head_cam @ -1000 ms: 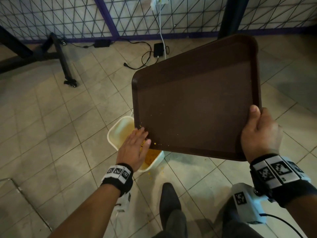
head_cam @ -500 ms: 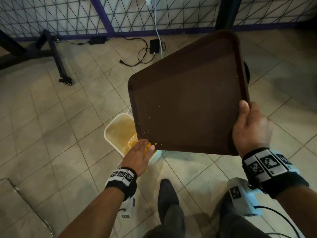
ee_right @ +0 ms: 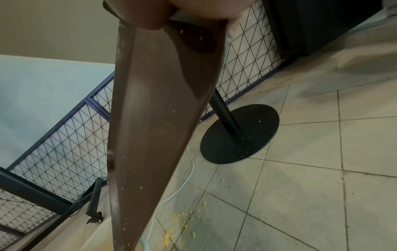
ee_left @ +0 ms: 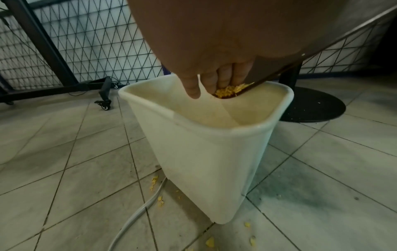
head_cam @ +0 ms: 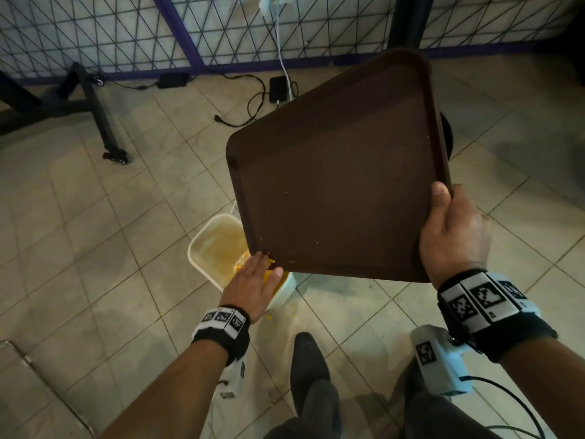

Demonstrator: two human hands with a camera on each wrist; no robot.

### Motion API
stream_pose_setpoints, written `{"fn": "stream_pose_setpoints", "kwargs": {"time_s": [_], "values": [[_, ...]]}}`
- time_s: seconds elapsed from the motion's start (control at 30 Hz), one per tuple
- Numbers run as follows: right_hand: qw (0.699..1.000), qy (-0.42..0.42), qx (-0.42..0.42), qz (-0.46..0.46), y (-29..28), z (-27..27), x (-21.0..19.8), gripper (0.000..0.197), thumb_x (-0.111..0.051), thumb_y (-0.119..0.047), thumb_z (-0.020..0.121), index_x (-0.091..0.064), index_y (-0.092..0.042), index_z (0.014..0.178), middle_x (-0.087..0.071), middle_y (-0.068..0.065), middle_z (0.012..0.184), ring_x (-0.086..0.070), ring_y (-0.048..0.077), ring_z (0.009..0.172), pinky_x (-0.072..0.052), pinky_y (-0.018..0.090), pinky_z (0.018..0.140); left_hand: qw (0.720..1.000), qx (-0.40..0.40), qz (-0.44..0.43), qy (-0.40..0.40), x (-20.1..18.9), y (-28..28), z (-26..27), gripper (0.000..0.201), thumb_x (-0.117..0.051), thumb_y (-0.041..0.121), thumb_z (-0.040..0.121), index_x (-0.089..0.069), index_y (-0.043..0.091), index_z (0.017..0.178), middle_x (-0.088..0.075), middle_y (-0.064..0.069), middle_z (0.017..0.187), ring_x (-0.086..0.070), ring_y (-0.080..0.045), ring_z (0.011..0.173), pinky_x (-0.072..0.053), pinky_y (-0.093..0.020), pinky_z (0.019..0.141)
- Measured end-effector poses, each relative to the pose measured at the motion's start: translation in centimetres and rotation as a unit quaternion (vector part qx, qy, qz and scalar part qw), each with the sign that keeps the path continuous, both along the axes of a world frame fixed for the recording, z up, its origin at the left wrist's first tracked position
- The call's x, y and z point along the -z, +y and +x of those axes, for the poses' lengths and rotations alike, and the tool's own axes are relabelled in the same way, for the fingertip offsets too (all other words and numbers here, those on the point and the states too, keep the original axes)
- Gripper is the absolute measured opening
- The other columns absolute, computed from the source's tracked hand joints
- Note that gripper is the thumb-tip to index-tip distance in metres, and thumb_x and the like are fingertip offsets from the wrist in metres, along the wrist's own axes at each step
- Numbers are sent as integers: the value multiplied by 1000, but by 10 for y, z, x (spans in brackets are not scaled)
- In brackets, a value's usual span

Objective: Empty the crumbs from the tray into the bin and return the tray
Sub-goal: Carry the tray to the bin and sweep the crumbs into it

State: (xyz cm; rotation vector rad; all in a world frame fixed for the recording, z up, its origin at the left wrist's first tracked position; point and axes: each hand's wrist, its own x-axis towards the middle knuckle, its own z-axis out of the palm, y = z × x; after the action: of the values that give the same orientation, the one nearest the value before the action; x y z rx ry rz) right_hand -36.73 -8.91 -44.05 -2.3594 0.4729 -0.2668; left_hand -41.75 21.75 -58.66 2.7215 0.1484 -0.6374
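Our right hand (head_cam: pixel 453 236) holds the tilted brown tray (head_cam: pixel 342 172) in a firm grip at its edge. Our left hand (head_cam: pixel 253 288), fingers straight, touches yellow crumbs (ee_left: pixel 228 90) at the tray's low corner above the white bin (ee_left: pixel 206 135).

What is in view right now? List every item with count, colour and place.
tray: one, brown, tilted, low corner over the bin
bin: one, cream, on the tiled floor beneath the tray's corner
crumbs: a yellow heap at the tray's low corner; specks across the tray; scattered flakes on the floor by the bin
table base: one, black round plate with post, behind the bin
cable: one, white, on the floor past the bin
power adapters: two, black, by the fence
wire fence: dark mesh, purple frame, at the back
wheeled stand leg: one, black, far left
shoe: one, dark, near edge
left hand: fingers straight, sweeping crumbs at the corner
right hand: grip on the tray's right edge
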Motion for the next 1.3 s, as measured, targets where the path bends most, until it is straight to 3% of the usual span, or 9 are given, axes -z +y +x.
{"fn": "stream_pose_setpoints", "kwargs": {"time_s": [0.1,0.17,0.33,0.5,0.73,0.9,1.03,1.17,1.3], "values": [[1000,9,-4,-13,-2,-2,3,45,-26,-42,99,-53,-5,100,-42,-6,59,-38,5,50,-24,20,45,999,-26,-3,-30,-5,3,-15,79,-6,70,91,-40,26,147,-41,-1,154,-42,-22,137,-38,-45,109],[1000,12,-6,-19,-2,-2,4,46,-25,-42,99,-53,-4,100,-43,-4,60,-38,5,50,-24,20,45,996,-56,2,-72,-14,-2,-15,73,-11,66,94,-45,24,144,-41,2,154,-43,-21,137,-39,-44,108],[1000,16,-11,-12,3,0,5,45,-25,-43,99,-51,-7,98,-44,-4,61,-39,7,50,-26,22,45,990,48,-57,-117,-33,-52,-28,66,-11,62,99,-21,29,155,-6,15,162,-4,-3,148,-9,-29,117],[1000,18,-2,0,2,0,2,41,-26,-41,99,-50,-9,95,-41,-8,60,-37,5,51,-23,20,46,994,98,-12,-53,-7,-60,-38,75,2,68,93,2,27,157,16,10,162,15,-5,148,8,-32,121],[1000,13,-4,-11,-8,0,-1,41,-26,-41,99,-50,-9,95,-43,-6,60,-40,8,49,-24,21,44,990,67,121,39,1,3,-13,75,-1,64,94,-10,24,158,-2,4,166,5,-18,152,1,-42,122],[1000,13,-8,-26,-7,1,5,46,-24,-44,99,-52,-8,97,-51,3,65,-45,21,54,-32,28,53,990,41,97,-89,-30,11,2,54,-24,49,103,-44,24,147,-35,2,158,-21,-20,149,-19,-40,119],[1000,10,-7,-22,-2,1,4,46,-25,-43,99,-52,-6,97,-50,3,66,-40,18,52,-27,27,50,993,26,41,-110,-32,-10,13,63,-20,54,102,-20,21,156,-11,3,165,-12,-16,151,-16,-36,120],[1000,9,-3,-5,-2,1,-1,42,-26,-41,99,-51,-8,93,-43,-5,59,-39,8,50,-23,22,45,999,14,49,-18,-9,-18,0,78,-6,66,95,6,20,157,11,1,165,5,-18,152,-4,-40,123],[1000,10,-4,-7,-4,-1,2,42,-27,-41,99,-51,-7,93,-42,-6,59,-39,8,50,-24,21,45,989,54,123,68,5,-6,-17,87,9,72,88,-4,22,158,0,2,166,7,-19,152,0,-45,122]]}}
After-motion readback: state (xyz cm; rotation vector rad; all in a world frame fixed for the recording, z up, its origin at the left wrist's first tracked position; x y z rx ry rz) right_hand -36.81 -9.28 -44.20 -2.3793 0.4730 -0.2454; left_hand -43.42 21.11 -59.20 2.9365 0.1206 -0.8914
